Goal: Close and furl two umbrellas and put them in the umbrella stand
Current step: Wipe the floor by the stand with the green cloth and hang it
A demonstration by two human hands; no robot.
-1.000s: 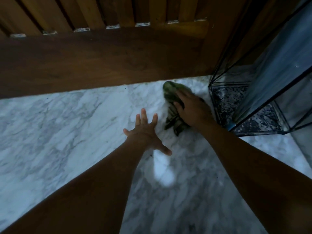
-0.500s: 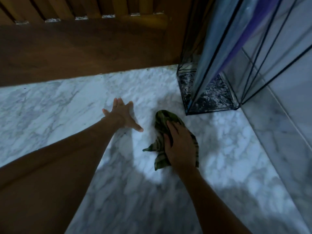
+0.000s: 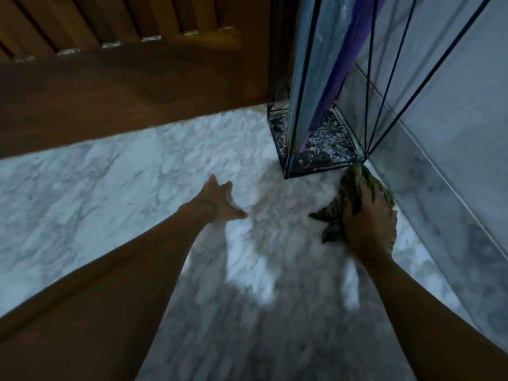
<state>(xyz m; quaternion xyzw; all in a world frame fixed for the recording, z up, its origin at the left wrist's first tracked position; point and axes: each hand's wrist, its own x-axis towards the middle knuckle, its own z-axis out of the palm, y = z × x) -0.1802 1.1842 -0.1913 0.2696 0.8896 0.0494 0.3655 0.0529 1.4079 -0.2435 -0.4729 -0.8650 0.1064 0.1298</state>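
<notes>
The right hand [image 3: 368, 224] bears down on a crumpled green striped cloth [image 3: 357, 178], its fingers [image 3: 367, 193] curled over the bunch and holding it against the white marble floor [image 3: 110, 193]. The cloth's far tip touches the near corner of the black wire umbrella stand [image 3: 324, 169], just ahead of those fingers. A pale blue furled umbrella [image 3: 310, 64] and a purple furled umbrella [image 3: 346, 59] stand inside it, so the stowing looks done and this is probably a wipe-up of drips.

The left hand [image 3: 220, 202] lies flat on the floor, fingers [image 3: 213, 180] spread wide, well to the left of the cloth, as a brace.

To wipe well, keep the cloth gathered under the palm. Draw it along the stand's front bar and into the gap beside the pale tiled wall [image 3: 453, 119] to the right of the fingers. Press evenly without catching loose folds on the wire corner or nudging the stand.
</notes>
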